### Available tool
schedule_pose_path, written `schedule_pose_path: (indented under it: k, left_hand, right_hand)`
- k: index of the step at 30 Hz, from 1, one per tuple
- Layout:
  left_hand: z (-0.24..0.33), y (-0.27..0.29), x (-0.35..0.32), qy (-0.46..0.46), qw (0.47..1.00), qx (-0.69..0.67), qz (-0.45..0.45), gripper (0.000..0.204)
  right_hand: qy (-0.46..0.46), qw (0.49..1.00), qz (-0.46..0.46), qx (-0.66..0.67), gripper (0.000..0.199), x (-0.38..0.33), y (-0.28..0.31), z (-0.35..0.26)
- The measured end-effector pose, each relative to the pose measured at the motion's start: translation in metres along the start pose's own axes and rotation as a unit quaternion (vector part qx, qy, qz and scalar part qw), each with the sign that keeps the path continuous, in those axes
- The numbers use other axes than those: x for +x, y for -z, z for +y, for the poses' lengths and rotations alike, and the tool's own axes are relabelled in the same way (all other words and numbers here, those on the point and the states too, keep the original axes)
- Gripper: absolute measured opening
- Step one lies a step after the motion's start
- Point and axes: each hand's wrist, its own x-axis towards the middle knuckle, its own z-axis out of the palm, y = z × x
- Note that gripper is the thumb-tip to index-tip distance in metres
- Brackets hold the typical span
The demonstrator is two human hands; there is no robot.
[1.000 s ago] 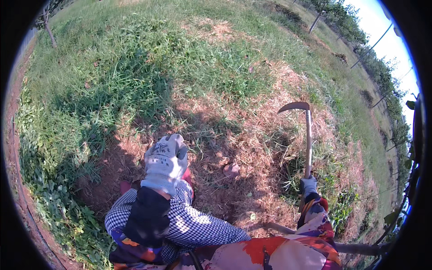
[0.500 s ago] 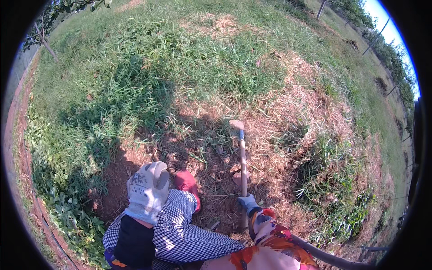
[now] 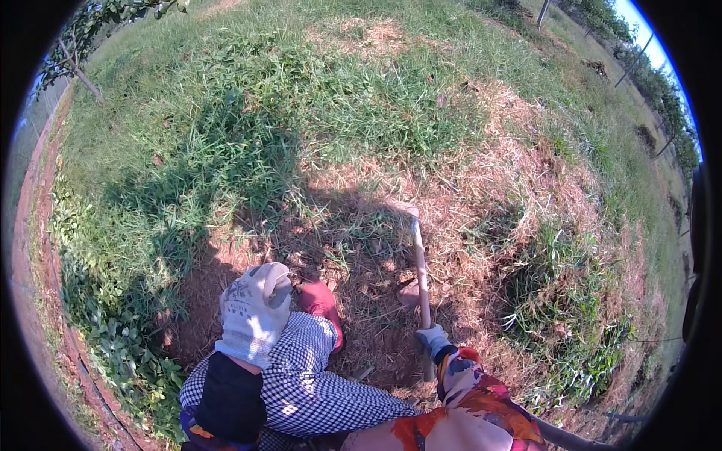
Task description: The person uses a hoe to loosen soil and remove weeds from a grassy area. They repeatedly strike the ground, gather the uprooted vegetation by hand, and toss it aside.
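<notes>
dry grass and bare red soil: the right hand clenches a hoe, blade sunk in the dirt ahead. the left hand, gloved, holds nothing, resting on a checked knee. mid-stroke, i judge; next, drag it back.

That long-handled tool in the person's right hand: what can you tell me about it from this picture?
It is a hoe-like digging tool with a straight, pale handle that looks like wood. The right hand, in a light glove, grips the handle near its lower end. The handle runs away from the person, and its head end lies in the dry grass and reddish soil, half in shadow, so the blade's shape is hard to make out. The gloved left hand rests on the checked knee, well apart from it.
</notes>
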Motion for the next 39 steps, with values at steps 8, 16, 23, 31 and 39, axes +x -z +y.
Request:
schedule_pose_path:
  k: [8, 16, 23, 31, 39]
  left_hand:
    - [-0.004, -0.007, 0.001, -0.008, 0.999, -0.035, -0.007, 0.015]
    - [-0.013, -0.015, -0.011, 0.010, 0.995, 0.033, 0.095, 0.036]
    - [-0.012, -0.010, -0.008, 0.009, 0.993, -0.038, 0.107, 0.013]
    - [-0.010, -0.003, -0.016, -0.018, 0.990, -0.078, 0.112, 0.009]
    - [-0.010, -0.003, -0.017, 0.038, 0.994, -0.067, 0.074, 0.015]
  right_hand:
    - [0.064, 0.995, 0.080, 0.013, 0.020, -0.013, 0.067, -0.009]
    - [0.102, 0.976, 0.069, -0.178, 0.027, -0.031, 0.092, -0.153]
    - [0.069, 0.875, 0.072, -0.473, 0.027, -0.122, 0.169, -0.158]
    - [-0.012, 0.738, 0.170, -0.653, 0.028, -0.183, 0.270, -0.137]
    - [0.064, 0.836, 0.333, -0.431, 0.029, -0.157, 0.257, -0.116]
